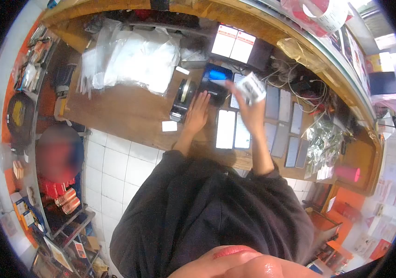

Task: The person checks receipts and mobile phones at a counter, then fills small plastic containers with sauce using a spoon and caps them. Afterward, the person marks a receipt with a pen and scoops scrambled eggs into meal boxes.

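Note:
On the wooden table, my left hand lies with its fingers stretched out, resting between a black tape dispenser and a black label printer. A roll of tape shows in the dispenser. Raised over the table, my right hand grips a white printed label, blurred by motion, with dark print too smeared to read. Beneath my right forearm, several phones lie in rows, among them one with a white screen. A small white paper square sits near the table's front edge, left of my left hand.
Clear plastic bags are heaped on the table's left. A lit screen stands at the back. Tangled cables and a pile of clear plastic packaging lie at the right. A person in red is at the left by the shelves.

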